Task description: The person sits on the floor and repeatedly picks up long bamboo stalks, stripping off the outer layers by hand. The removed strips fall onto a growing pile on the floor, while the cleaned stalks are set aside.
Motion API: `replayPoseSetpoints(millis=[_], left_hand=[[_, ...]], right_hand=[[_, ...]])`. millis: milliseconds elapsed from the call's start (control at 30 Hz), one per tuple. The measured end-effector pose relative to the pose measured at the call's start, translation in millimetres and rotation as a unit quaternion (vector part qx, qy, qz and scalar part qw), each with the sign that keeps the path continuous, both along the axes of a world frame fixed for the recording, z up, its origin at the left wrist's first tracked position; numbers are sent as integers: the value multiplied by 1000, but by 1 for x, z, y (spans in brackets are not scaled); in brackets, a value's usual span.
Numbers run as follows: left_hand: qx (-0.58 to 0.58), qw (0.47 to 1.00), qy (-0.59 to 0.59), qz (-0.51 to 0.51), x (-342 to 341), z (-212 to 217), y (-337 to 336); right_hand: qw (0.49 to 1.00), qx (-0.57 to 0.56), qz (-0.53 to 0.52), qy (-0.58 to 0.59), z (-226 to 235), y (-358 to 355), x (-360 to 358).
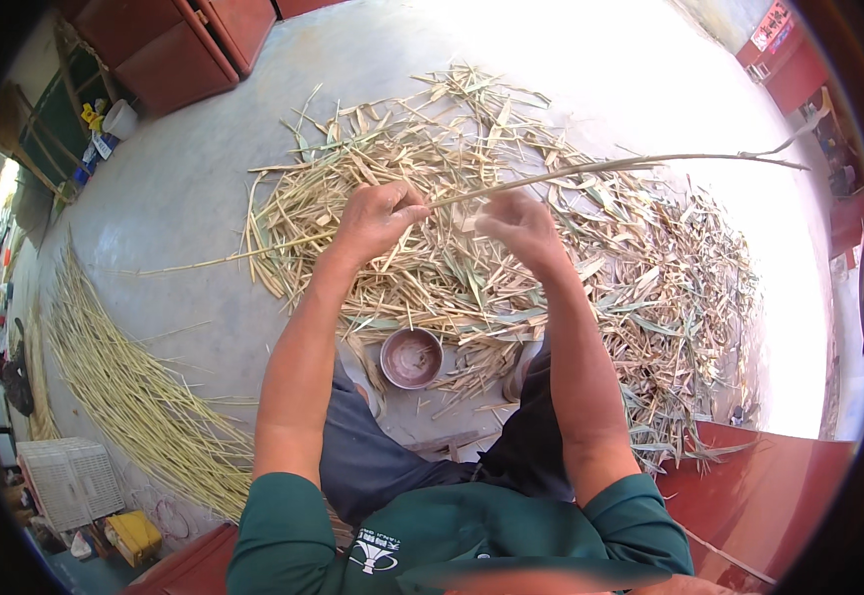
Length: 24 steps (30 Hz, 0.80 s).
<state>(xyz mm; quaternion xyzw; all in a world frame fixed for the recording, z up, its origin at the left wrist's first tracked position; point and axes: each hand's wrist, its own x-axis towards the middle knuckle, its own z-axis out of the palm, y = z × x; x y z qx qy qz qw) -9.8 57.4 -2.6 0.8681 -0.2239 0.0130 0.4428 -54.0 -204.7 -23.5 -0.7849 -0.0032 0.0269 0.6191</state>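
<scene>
A long thin reed-like stalk (pixel 590 169) runs across in front of me, its thin end out to the left and its forked, leafy end to the right. My left hand (pixel 382 216) is closed round it in a pinch. Close beside the stalk, my right hand (pixel 526 230) is blurred, with its fingers curled in. Whether those fingers grip the stalk or a strip from it, I cannot make out. Beneath both hands spreads a wide heap of dry leaves and husks (pixel 422 258), straw-coloured with some green.
Between my feet stands a small round metal bowl (pixel 412 359). Many stripped yellow-green stalks (pixel 144 387) lie in a bundle on the floor at left. A white plastic crate (pixel 70 481) and a yellow box (pixel 134 537) are at lower left. Dark red furniture (pixel 154 50) stands at far left.
</scene>
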Motion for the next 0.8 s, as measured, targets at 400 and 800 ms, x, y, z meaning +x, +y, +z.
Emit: replayPoseSetpoints(millis=[400,800], left_hand=[[-81,978,160,-108,12,-24,-9],[-299,923,244,-7,21,-21,-19]], right_hand=[[966,228,-78,-90,21,-11,-9],[912,371,-169,-38,17,-2,-13]])
